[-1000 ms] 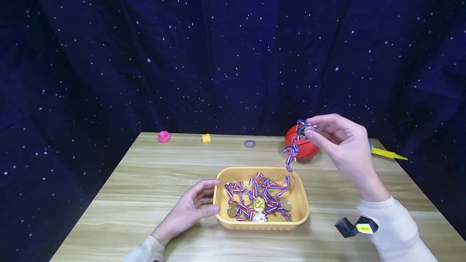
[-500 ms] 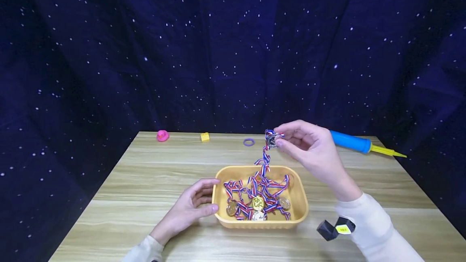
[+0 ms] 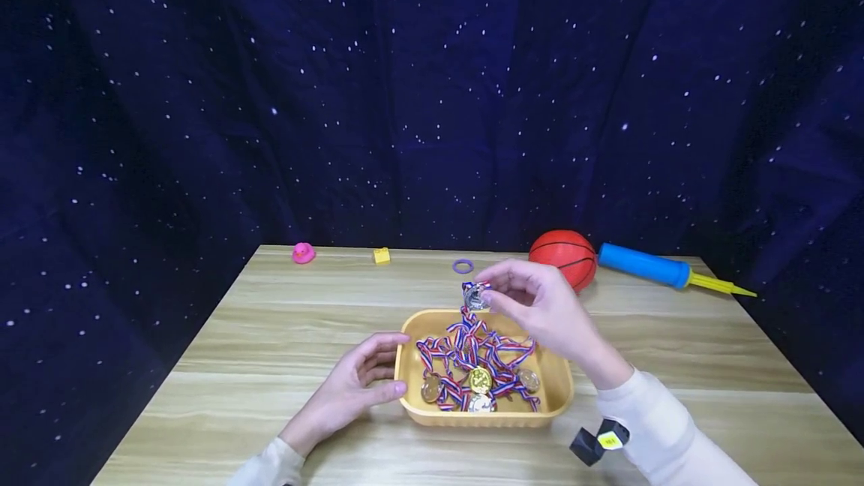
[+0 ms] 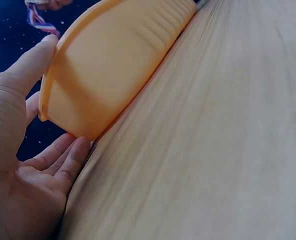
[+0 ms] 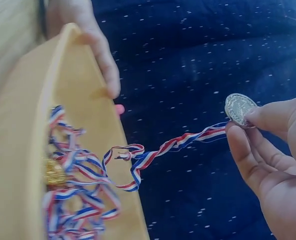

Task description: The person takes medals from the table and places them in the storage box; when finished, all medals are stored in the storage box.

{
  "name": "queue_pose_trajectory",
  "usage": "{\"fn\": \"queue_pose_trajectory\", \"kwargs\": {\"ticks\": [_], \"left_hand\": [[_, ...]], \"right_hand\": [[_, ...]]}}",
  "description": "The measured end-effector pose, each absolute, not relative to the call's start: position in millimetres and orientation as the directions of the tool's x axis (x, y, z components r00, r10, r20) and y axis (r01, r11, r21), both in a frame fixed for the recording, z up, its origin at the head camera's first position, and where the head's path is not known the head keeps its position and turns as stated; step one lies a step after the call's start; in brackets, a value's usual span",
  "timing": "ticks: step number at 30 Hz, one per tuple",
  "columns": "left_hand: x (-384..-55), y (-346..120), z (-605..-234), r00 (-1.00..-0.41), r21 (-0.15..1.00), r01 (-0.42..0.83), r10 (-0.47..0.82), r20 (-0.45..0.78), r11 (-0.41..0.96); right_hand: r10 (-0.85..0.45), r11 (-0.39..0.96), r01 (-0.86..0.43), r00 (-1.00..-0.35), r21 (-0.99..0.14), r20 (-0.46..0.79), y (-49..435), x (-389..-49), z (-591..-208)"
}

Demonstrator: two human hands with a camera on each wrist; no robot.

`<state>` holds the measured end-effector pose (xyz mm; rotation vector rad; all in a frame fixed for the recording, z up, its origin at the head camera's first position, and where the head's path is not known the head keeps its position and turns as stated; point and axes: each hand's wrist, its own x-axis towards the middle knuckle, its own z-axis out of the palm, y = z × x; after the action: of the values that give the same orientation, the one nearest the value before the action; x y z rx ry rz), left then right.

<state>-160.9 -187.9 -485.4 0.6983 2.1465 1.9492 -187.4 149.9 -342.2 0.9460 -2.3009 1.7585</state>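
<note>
A silver medal (image 3: pixel 475 296) is pinched between the thumb and fingers of my right hand (image 3: pixel 543 310), above the back rim of a yellow plastic basin (image 3: pixel 486 419). Its red, white and blue ribbon (image 5: pixel 180 144) trails down into the basin, as the right wrist view shows. Inside lie tangled striped ribbons, a gold medal (image 3: pixel 480 379), a silver one (image 3: pixel 481 403) and bronze-looking medals at left (image 3: pixel 432 388) and right (image 3: pixel 529 379). My left hand (image 3: pixel 351 381) holds the basin's left end, thumb on the rim and fingers bent round the side.
Along the table's far edge stand a pink rubber duck (image 3: pixel 304 253), a yellow toy block (image 3: pixel 382 256), a purple ring (image 3: pixel 463 261), a red basketball (image 3: pixel 563 253) and a blue hand pump (image 3: pixel 644 265) with a yellow nozzle. A dark starry curtain (image 3: pixel 432 96) hangs behind.
My right hand has carried the silver medal left and down, from in front of the basketball to over the basin; the ribbon's lower end now lies inside. My left hand stays in place.
</note>
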Motion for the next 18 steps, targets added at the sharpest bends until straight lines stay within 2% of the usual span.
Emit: {"fn": "queue_pose_trajectory", "kwargs": {"ticks": [8,18], "left_hand": [[-160.1,-188.1,-486.5,-0.880,0.974,0.221,0.439,0.181,0.042],[-159.9,-187.7,-485.2,-0.884,0.976,0.210,0.438,0.163,0.062]], "right_hand": [[-0.437,0.210,-0.439,-0.841,-0.873,0.318,141.6,-185.9,-371.6],[-0.516,0.251,-0.382,-0.830,-0.889,0.211,134.3,-183.2,-396.9]]}}
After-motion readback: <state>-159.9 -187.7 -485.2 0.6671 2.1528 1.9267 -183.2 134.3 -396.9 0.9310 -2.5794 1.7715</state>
